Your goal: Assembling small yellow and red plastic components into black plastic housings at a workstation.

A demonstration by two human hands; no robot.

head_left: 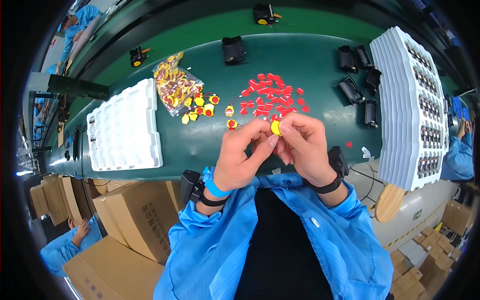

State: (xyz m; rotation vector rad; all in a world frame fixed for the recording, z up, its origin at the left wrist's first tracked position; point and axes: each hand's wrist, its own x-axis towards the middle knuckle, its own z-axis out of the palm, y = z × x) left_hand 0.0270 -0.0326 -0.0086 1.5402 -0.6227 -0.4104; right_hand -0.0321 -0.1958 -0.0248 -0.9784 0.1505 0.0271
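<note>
tabletop (195,145) below yellow disc (275,128) (between hands (242,155) (307,145))

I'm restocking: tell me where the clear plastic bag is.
In the head view, the clear plastic bag lies left of centre on the green table, just right of the white tray.

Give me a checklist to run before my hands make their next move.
1. Yellow piece pinched by the right hand: ok.
2. Left hand gripping it too: cannot tell; fingers overlap there.
3. Red pieces nearby: ok, just beyond the hands.
4. Red pieces all together: not ok; one stray lies apart, to the right.
5. Blue band around the left wrist: ok.
</note>
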